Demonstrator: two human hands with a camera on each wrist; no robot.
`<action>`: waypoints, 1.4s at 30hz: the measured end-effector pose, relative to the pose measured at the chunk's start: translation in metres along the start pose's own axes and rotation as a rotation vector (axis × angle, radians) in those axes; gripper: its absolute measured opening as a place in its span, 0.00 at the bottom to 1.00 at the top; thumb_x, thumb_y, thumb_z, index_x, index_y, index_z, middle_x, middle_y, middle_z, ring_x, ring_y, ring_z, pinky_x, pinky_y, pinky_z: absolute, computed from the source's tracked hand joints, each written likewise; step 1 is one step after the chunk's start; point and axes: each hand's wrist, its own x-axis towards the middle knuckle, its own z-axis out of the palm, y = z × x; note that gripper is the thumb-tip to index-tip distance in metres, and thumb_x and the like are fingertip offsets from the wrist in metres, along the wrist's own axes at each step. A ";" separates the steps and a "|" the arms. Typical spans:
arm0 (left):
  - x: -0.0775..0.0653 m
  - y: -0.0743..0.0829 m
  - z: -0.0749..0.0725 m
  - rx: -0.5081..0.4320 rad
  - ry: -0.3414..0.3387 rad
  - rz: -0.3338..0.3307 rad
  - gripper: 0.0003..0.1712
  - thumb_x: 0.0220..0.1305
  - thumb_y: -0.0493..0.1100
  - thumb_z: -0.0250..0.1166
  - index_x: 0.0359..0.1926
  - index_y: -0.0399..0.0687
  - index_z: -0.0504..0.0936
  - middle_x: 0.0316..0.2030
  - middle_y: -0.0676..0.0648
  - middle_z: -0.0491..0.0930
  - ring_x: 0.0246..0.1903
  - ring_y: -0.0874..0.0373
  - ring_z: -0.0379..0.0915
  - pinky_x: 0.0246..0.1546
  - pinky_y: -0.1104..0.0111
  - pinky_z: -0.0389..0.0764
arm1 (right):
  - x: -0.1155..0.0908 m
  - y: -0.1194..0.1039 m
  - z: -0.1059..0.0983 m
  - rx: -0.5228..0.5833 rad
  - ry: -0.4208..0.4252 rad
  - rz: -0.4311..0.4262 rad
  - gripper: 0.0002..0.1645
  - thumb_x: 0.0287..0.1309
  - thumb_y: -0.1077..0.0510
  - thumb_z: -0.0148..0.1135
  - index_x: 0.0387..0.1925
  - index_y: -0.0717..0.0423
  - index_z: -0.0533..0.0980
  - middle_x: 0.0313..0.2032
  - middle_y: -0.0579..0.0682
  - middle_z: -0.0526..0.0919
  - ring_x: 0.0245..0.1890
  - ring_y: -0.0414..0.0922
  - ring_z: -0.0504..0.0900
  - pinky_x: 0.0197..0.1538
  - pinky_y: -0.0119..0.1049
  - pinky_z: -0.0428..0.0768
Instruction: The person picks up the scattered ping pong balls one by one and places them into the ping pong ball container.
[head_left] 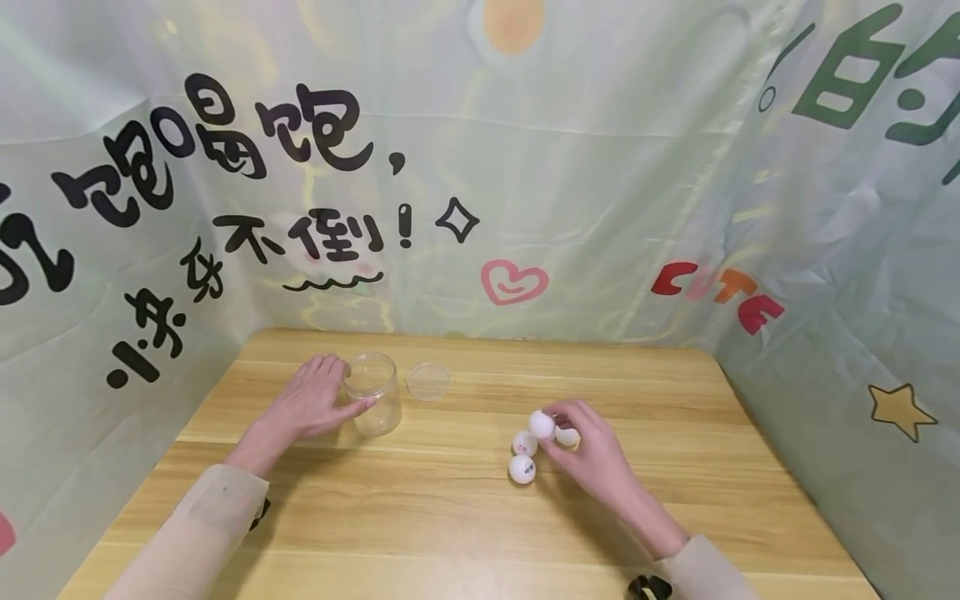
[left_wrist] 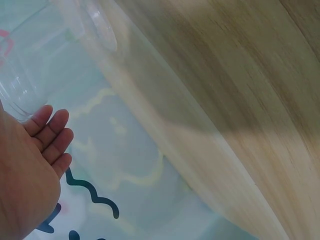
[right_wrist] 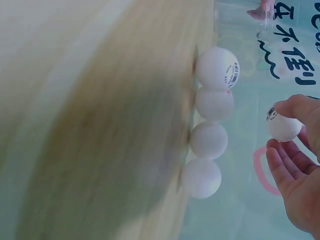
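Note:
My left hand holds the side of a clear, open-topped jar. Its thumb lies across the front and its fingers are at the far side. In the left wrist view, the fingers are beside the jar's rim, and the thumb is hidden. Between thumb and fingertips, my right hand pinches a white ping-pong ball, raised off the table. Below it, several more ping-pong balls sit in a row on the wood, and the hand partly covers them in the head view.
A clear round lid lies flat to the right of the jar. The wooden table ends at the back against a printed cloth, which also hangs along both sides.

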 end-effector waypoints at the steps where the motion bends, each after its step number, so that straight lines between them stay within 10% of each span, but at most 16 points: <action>1: 0.000 0.000 0.000 -0.001 0.000 0.001 0.46 0.68 0.75 0.56 0.55 0.33 0.73 0.46 0.41 0.74 0.48 0.45 0.68 0.58 0.48 0.71 | 0.002 -0.001 0.001 0.007 0.000 0.005 0.29 0.42 0.72 0.81 0.49 0.61 0.80 0.46 0.52 0.84 0.42 0.46 0.86 0.46 0.44 0.87; 42: -0.001 0.000 0.000 0.012 0.008 0.000 0.45 0.68 0.76 0.55 0.55 0.35 0.73 0.47 0.42 0.73 0.51 0.44 0.67 0.64 0.45 0.66 | 0.092 -0.035 0.045 0.098 -0.058 -0.138 0.27 0.49 0.68 0.80 0.51 0.60 0.79 0.49 0.53 0.82 0.45 0.47 0.85 0.50 0.42 0.86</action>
